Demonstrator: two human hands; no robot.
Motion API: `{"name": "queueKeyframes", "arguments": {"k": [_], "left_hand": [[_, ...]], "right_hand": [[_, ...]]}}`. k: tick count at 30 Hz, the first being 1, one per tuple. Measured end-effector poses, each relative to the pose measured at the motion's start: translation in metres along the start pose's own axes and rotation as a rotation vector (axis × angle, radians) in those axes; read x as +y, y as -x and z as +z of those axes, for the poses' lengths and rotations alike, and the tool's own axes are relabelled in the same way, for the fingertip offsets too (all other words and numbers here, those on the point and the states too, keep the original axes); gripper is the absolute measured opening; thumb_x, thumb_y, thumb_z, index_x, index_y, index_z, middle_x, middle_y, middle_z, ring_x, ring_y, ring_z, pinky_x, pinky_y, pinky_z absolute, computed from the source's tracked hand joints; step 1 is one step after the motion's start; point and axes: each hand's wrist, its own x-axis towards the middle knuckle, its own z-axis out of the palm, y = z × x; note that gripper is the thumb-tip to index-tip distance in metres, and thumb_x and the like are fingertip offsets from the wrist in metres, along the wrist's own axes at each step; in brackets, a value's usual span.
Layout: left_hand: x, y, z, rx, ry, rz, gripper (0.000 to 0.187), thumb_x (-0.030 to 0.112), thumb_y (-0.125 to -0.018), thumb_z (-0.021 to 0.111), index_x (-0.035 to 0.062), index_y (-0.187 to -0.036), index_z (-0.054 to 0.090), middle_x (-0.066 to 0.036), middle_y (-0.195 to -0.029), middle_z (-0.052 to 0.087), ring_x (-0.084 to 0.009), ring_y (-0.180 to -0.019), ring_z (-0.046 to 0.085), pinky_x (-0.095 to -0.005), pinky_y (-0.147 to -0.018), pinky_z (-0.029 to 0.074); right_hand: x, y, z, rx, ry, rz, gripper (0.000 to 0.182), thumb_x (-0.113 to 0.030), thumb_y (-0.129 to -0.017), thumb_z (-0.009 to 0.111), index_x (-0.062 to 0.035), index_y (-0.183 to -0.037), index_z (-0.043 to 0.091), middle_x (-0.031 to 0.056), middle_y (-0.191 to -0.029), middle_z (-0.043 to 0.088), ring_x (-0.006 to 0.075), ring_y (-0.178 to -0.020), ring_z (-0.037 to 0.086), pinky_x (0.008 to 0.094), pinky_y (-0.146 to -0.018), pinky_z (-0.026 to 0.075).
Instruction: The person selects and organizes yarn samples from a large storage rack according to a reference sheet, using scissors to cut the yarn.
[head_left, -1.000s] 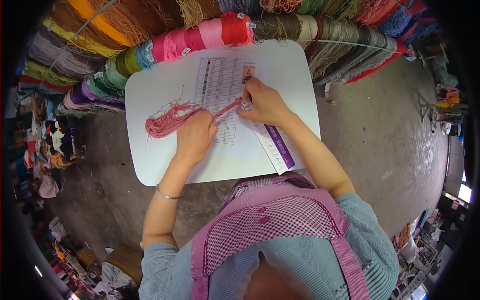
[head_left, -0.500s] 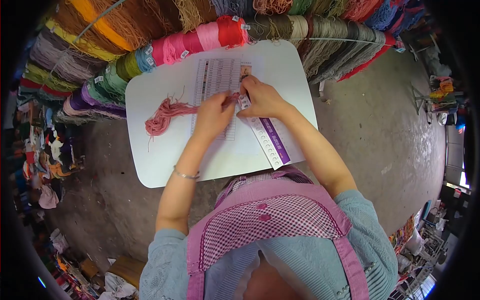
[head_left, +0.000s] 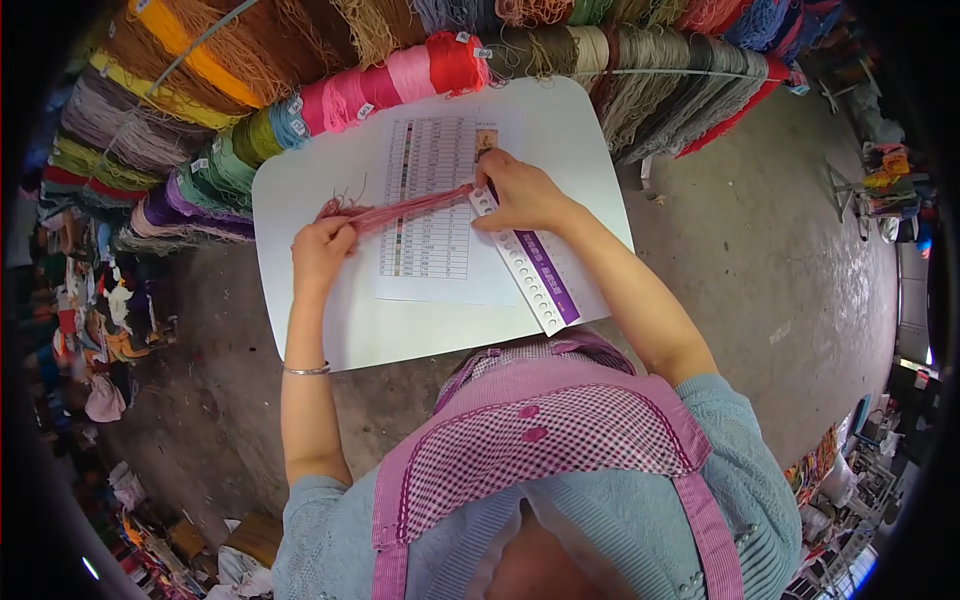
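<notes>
A bundle of pink thread (head_left: 415, 206) stretches from my left hand to the upper end of a white-and-purple card with a row of holes (head_left: 541, 285). My left hand (head_left: 322, 255) is closed round the bundle near its loose end, at the left of the white table. Strands stick out beyond those fingers. My right hand (head_left: 525, 195) grips the card's upper part, with the thumb on its left edge and the fingers at the top. Where the thread meets the card is partly hidden by this hand. Under the thread lies a printed chart sheet (head_left: 425, 262).
The white table (head_left: 300, 190) carries the sheet and card. Hanks of coloured yarn with number tags, such as a red hank (head_left: 455, 65), hang on rails along its far side. Grey concrete floor (head_left: 740, 260) shows to the right, and piles of fabric (head_left: 110, 310) lie at the left.
My left hand has moved left and toward me, from beside the card to the thread's loose end. The thread, bunched at the left before, is now drawn straight. My right hand stays on the card.
</notes>
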Motion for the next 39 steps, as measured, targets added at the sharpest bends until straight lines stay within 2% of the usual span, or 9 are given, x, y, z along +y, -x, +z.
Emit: {"name": "queueKeyframes", "arguments": {"k": [3, 12, 18, 22, 27, 29, 32, 34, 39], "left_hand": [[0.002, 0.003, 0.003, 0.259, -0.356, 0.344, 0.027, 0.007, -0.073, 0.062, 0.0050, -0.100, 0.066, -0.011, -0.100, 0.061, -0.0243, -0.078, 0.062, -0.0312, -0.072, 0.049], [0.069, 0.006, 0.099, 0.327, -0.171, 0.467, 0.021, 0.017, -0.074, 0.068, 0.0068, -0.092, 0.066, -0.010, -0.095, 0.061, -0.0281, -0.081, 0.061, -0.0366, -0.067, 0.048], [0.036, -0.003, 0.079, 0.257, -0.081, 0.350, 0.013, 0.011, -0.078, 0.061, 0.0042, -0.087, 0.066, -0.015, -0.078, 0.064, -0.0311, -0.073, 0.061, -0.0359, -0.064, 0.047], [0.009, 0.005, 0.027, 0.182, 0.468, 0.006, 0.015, 0.010, -0.090, 0.053, 0.0011, -0.091, 0.065, 0.000, -0.072, 0.060, -0.0050, -0.061, 0.049, -0.0191, -0.053, 0.037], [-0.003, 0.015, 0.001, 0.292, 0.622, -0.045, 0.012, 0.011, -0.090, 0.055, 0.0022, -0.091, 0.062, 0.002, -0.069, 0.052, -0.0064, -0.060, 0.043, -0.0189, -0.055, 0.035], [-0.001, 0.015, 0.004, 0.313, 0.598, 0.005, 0.012, 0.014, -0.088, 0.058, 0.0028, -0.092, 0.062, 0.001, -0.072, 0.054, -0.0070, -0.060, 0.046, -0.0190, -0.055, 0.037], [0.014, 0.004, 0.038, 0.303, -0.182, 0.571, 0.018, 0.013, -0.079, 0.065, 0.0052, -0.094, 0.062, -0.007, -0.089, 0.060, -0.0238, -0.087, 0.054, -0.0331, -0.080, 0.040], [0.023, 0.005, 0.053, 0.249, -0.351, 0.718, 0.018, 0.012, -0.077, 0.063, 0.0065, -0.093, 0.062, -0.009, -0.091, 0.059, -0.0299, -0.096, 0.049, -0.0418, -0.086, 0.034], [0.004, 0.009, 0.006, 0.057, -0.456, 0.527, 0.008, 0.010, -0.082, 0.050, 0.0051, -0.080, 0.056, -0.011, -0.090, 0.059, -0.0294, -0.091, 0.050, -0.0429, -0.076, 0.036]], "right_hand": [[0.000, 0.000, -0.001, 0.004, 0.003, -0.014, 0.045, -0.027, -0.057, 0.072, -0.0052, -0.089, 0.051, 0.0137, -0.096, 0.054, 0.0317, -0.086, 0.058, 0.0387, -0.073, 0.047], [0.003, -0.001, -0.003, -0.032, -0.032, -0.019, 0.046, -0.030, -0.059, 0.071, -0.0056, -0.093, 0.052, 0.0145, -0.098, 0.053, 0.0319, -0.088, 0.056, 0.0380, -0.075, 0.046], [0.005, -0.003, -0.005, -0.057, -0.059, -0.014, 0.046, -0.029, -0.058, 0.070, -0.0056, -0.093, 0.053, 0.0148, -0.099, 0.053, 0.0315, -0.090, 0.056, 0.0377, -0.076, 0.045], [0.006, -0.003, -0.004, -0.057, -0.050, -0.016, 0.045, -0.029, -0.058, 0.070, -0.0053, -0.093, 0.053, 0.0148, -0.098, 0.054, 0.0314, -0.090, 0.056, 0.0377, -0.077, 0.045], [0.004, -0.004, -0.006, -0.073, -0.044, -0.015, 0.045, -0.028, -0.058, 0.070, -0.0049, -0.092, 0.053, 0.0147, -0.097, 0.053, 0.0309, -0.089, 0.055, 0.0372, -0.076, 0.044], [0.005, -0.005, -0.007, -0.074, -0.049, -0.022, 0.045, -0.028, -0.057, 0.070, -0.0047, -0.092, 0.053, 0.0148, -0.096, 0.053, 0.0308, -0.089, 0.055, 0.0372, -0.076, 0.044], [0.007, -0.006, -0.008, -0.072, -0.043, -0.046, 0.043, -0.026, -0.057, 0.069, -0.0040, -0.091, 0.054, 0.0141, -0.097, 0.055, 0.0303, -0.087, 0.057, 0.0362, -0.076, 0.046], [0.009, -0.006, -0.010, -0.066, -0.269, -0.008, 0.043, -0.022, -0.057, 0.071, -0.0044, -0.092, 0.052, 0.0087, -0.082, 0.050, 0.0202, -0.074, 0.051, 0.0300, -0.067, 0.042], [0.023, -0.002, -0.021, 0.030, -0.186, -0.040, 0.043, -0.019, -0.058, 0.072, -0.0043, -0.092, 0.051, 0.0066, -0.080, 0.049, 0.0171, -0.071, 0.048, 0.0279, -0.064, 0.040]]}}
